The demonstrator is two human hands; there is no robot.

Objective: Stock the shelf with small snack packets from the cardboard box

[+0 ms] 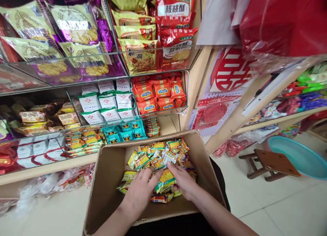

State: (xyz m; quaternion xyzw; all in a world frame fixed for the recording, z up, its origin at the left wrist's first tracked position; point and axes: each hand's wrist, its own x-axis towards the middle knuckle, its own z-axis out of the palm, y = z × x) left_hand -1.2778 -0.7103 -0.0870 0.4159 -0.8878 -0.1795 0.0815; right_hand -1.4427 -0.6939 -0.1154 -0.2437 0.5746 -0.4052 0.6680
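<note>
An open cardboard box [212, 185] holds many small wrapped snack packets [143, 161], mostly yellow, green and orange, with a few whitish ones among them. Inside the box, my left hand [138, 191] lies over the packets with its fingers stretched out, its tips at the left side of a yellow-green snack packet [165, 181]. From the right, my right hand [185, 181] closes on that same packet. Its thumb lies along the top, and its other fingers are partly hidden beneath. An orange-and-blue packet [162, 198] rests just below the hands.
Clear-fronted shelves [122, 122] of bagged snacks stand behind and left of the box. Small orange-green packets [84, 140] fill a low compartment. At right are a wooden stool [274, 162] and a turquoise basin [298, 154]. Red plastic-covered goods [283, 25] hang upper right.
</note>
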